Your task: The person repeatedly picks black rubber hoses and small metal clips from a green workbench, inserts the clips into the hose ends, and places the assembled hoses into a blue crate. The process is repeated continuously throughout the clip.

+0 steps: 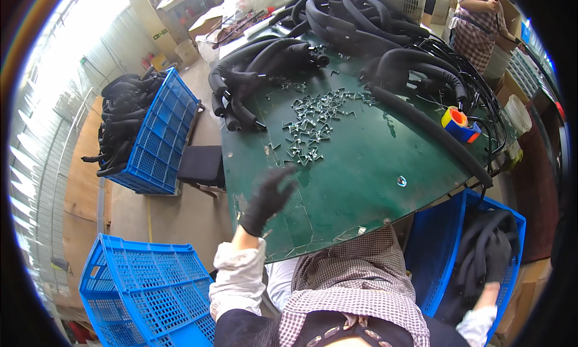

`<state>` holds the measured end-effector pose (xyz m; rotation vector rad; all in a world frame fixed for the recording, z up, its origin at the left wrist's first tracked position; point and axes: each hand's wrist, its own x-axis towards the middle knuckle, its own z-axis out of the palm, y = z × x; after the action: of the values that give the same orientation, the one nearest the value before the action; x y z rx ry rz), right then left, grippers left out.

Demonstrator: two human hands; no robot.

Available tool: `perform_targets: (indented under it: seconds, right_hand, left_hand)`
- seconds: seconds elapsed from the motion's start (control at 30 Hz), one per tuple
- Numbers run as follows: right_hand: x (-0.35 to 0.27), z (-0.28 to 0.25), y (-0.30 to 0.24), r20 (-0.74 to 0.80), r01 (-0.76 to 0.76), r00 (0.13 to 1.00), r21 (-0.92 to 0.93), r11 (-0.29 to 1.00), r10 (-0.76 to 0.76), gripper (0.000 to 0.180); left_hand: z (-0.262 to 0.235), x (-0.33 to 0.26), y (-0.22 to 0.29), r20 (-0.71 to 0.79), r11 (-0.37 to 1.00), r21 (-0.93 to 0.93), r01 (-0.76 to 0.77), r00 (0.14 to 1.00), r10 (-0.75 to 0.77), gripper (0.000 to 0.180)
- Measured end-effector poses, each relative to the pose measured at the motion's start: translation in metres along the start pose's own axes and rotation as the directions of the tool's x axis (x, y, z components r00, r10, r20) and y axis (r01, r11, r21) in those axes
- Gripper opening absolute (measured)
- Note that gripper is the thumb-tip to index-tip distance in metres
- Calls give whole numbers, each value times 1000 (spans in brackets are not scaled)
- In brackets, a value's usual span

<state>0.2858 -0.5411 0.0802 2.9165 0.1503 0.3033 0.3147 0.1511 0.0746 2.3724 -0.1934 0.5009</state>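
My left hand (269,198), in a black glove, hovers over the near left part of the green table (352,190). Its fingers are stretched out, a little blurred, and nothing shows in them. Just beyond the fingertips lies a loose pile of small bent metal clips (310,130). On the far right, my right hand (497,255), also black-gloved, reaches down into a blue bin (433,250). It is against black foam tubes (472,257) in there. Glove and tubes blend in colour, so whether the fingers grip one is unclear.
Bundles of black foam tubes (262,64) lie across the table's far side. One long tube (430,130) runs along the right edge, beside a roll of colored tape (460,125). Blue crates (153,287) and a dark stool (201,165) stand left. Another person (478,22) is at the far right.
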Motion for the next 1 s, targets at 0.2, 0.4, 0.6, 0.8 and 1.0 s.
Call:
perform_targets:
  seconds: [0.2, 0.4, 0.6, 0.8, 1.0]
  right_hand:
    - [191, -33, -289, -245, 434, 900, 573, 695, -360, 18]
    - [319, 2, -427, -138, 422, 889, 619, 662, -437, 14]
    - [377, 34, -452, -10, 352, 906, 570, 742, -422, 13]
    - [376, 43, -451, -114, 426, 887, 576, 698, -447, 7]
    - [346, 14, -415, -275, 464, 882, 645, 608, -382, 13]
  left_hand:
    - [-56, 107, -116, -281, 977, 212, 38, 959, 24, 34]
    - [-104, 210, -205, -226, 448, 890, 86, 936, 270, 51]
    - [-133, 238, -245, 128, 412, 905, -104, 991, -30, 47]
    - [-131, 246, -151, 212, 317, 886, -337, 904, 370, 24]
    - [-72, 186, 29, 205, 366, 844, -392, 867, 455, 25]
